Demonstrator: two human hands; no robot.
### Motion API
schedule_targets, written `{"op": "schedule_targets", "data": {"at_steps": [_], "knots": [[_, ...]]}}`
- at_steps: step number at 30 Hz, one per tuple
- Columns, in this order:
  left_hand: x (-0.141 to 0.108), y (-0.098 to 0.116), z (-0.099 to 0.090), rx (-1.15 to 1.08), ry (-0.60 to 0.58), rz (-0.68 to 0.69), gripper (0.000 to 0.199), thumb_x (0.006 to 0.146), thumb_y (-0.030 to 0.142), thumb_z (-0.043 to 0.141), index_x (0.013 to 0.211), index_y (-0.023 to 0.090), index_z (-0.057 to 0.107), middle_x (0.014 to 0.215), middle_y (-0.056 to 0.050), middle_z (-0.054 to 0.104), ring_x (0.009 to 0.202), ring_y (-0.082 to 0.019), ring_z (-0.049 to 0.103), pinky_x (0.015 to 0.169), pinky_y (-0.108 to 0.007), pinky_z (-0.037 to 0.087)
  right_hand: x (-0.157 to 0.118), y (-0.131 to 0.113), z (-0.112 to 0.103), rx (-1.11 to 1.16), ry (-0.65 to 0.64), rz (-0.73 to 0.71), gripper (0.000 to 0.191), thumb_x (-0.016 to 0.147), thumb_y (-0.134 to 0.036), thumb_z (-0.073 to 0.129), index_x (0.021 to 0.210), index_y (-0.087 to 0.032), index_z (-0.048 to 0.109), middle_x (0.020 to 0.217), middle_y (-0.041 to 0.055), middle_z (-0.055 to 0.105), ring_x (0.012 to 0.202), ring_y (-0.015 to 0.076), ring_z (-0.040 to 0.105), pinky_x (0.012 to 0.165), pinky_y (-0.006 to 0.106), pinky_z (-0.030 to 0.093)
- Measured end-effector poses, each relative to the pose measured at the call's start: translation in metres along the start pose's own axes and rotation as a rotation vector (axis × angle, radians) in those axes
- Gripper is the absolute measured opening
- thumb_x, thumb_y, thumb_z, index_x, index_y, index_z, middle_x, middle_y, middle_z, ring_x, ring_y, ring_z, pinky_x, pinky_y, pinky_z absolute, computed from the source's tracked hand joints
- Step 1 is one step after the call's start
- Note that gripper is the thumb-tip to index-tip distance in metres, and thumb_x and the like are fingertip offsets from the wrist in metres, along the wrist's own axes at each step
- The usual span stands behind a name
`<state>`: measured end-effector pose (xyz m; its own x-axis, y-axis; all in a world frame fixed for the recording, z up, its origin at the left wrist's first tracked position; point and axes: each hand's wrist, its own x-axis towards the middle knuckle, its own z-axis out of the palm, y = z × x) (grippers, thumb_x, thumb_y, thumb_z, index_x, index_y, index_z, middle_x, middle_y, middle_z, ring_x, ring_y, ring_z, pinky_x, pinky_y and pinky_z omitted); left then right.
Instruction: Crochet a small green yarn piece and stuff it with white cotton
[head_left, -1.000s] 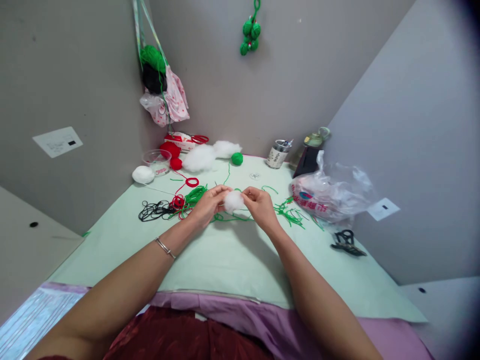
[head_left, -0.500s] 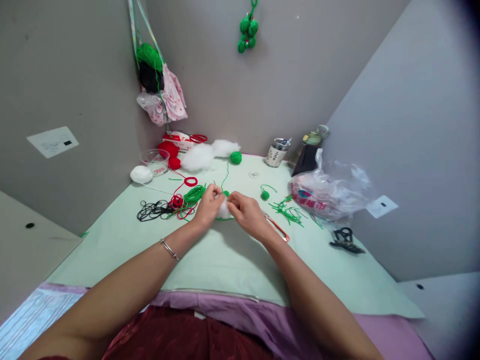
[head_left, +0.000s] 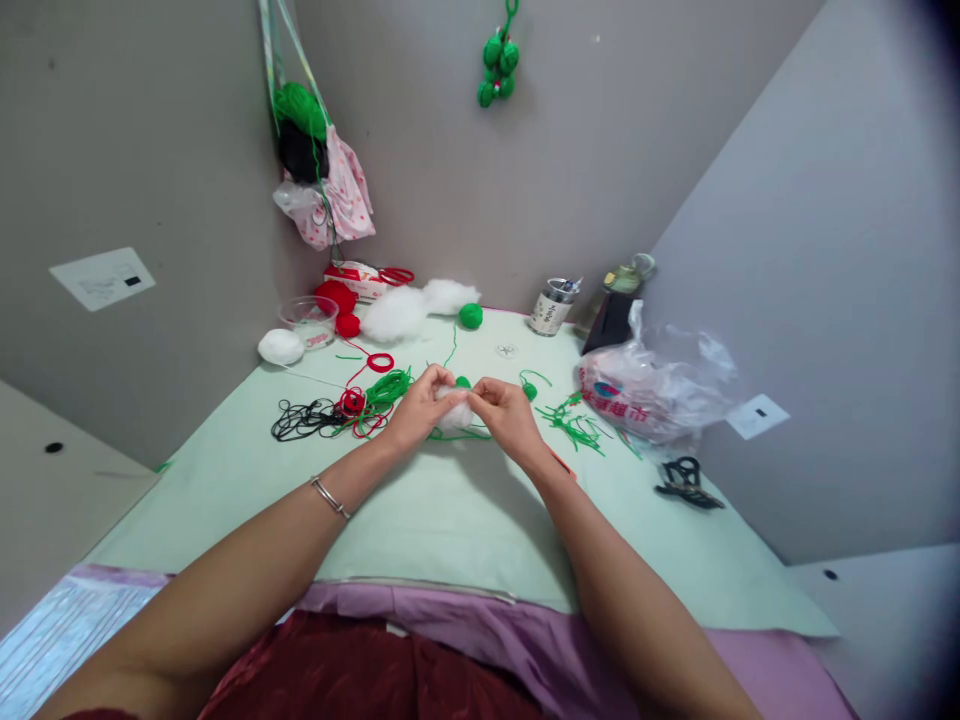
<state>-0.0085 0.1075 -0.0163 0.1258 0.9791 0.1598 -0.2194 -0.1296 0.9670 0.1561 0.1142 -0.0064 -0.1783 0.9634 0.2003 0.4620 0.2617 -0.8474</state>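
Observation:
Between my two hands is a tuft of white stuffing (head_left: pixel 454 412), held over the middle of the table. My left hand (head_left: pixel 420 408) pinches its left side, and my right hand (head_left: pixel 504 412) pinches the right side near the top. A small green piece (head_left: pixel 463 383) shows just behind the stuffing; whether it is joined to it I cannot tell. Green yarn runs beneath the stuffing. Left of my left hand lie a green yarn bundle (head_left: pixel 388 390) and a tangle of black cord (head_left: pixel 304 420). A small green ball (head_left: pixel 529 391) sits just beyond my right hand.
White stuffing (head_left: pixel 394 315), a green yarn ball (head_left: pixel 470 316) and a pen tin (head_left: pixel 553 307) stand along the back. To the right are green yarn scraps (head_left: pixel 576 428), a plastic bag (head_left: pixel 649 390) and a black hair claw (head_left: pixel 686 483). An orange-handled tool (head_left: pixel 564 464) is mostly behind my right forearm.
My hands have moved slightly apart, the right one to the right, and more of the white stuffing shows between them. My right forearm now covers most of the orange-handled tool.

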Motion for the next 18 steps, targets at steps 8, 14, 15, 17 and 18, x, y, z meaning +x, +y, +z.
{"op": "schedule_targets", "data": {"at_steps": [8,14,15,17,18], "knots": [[0.007,-0.019,-0.008,0.108,0.17,-0.024,0.017,0.09,0.026,0.077,0.095,0.017,0.063,0.086,0.002,0.062,0.071,-0.013,0.059,0.063,-0.025,0.052,-0.016,-0.02,0.006,0.001,-0.119,-0.139,0.017,0.088,-0.03,0.057,0.073,-0.023,0.056,0.058,-0.0063,0.046,0.058,0.0136,0.038,0.061,0.029,0.029],[0.01,-0.023,-0.006,0.063,0.192,-0.054,0.032,0.1,0.036,0.067,0.124,0.016,0.066,0.119,-0.009,0.07,0.096,-0.021,0.07,0.081,-0.04,0.062,-0.009,-0.019,-0.001,0.081,0.009,-0.178,0.021,0.087,-0.038,0.067,0.073,-0.022,0.065,0.073,0.0006,0.061,0.07,0.0165,0.051,0.064,0.03,0.036],[0.01,-0.022,-0.005,0.043,0.191,-0.057,0.028,0.099,0.035,0.068,0.119,0.015,0.067,0.111,-0.007,0.07,0.089,-0.019,0.069,0.076,-0.036,0.061,-0.008,-0.019,-0.004,0.104,0.035,-0.193,0.023,0.086,-0.04,0.069,0.071,-0.022,0.064,0.084,0.0038,0.066,0.079,0.0181,0.056,0.068,0.031,0.039],[0.008,-0.02,-0.004,-0.001,0.188,-0.06,0.019,0.094,0.031,0.074,0.101,0.016,0.065,0.089,0.0,0.066,0.07,-0.012,0.062,0.063,-0.025,0.054,-0.006,-0.022,-0.009,0.16,0.043,-0.212,0.029,0.086,-0.042,0.068,0.067,-0.022,0.059,0.101,0.0076,0.07,0.092,0.0202,0.061,0.073,0.031,0.045],[0.007,-0.019,-0.003,-0.025,0.184,-0.061,0.02,0.089,0.029,0.077,0.093,0.018,0.061,0.079,0.004,0.061,0.063,-0.01,0.056,0.058,-0.022,0.048,-0.006,-0.022,-0.01,0.186,0.027,-0.211,0.03,0.087,-0.043,0.065,0.067,-0.022,0.057,0.103,0.008,0.072,0.09,0.0199,0.063,0.072,0.031,0.047]]}}
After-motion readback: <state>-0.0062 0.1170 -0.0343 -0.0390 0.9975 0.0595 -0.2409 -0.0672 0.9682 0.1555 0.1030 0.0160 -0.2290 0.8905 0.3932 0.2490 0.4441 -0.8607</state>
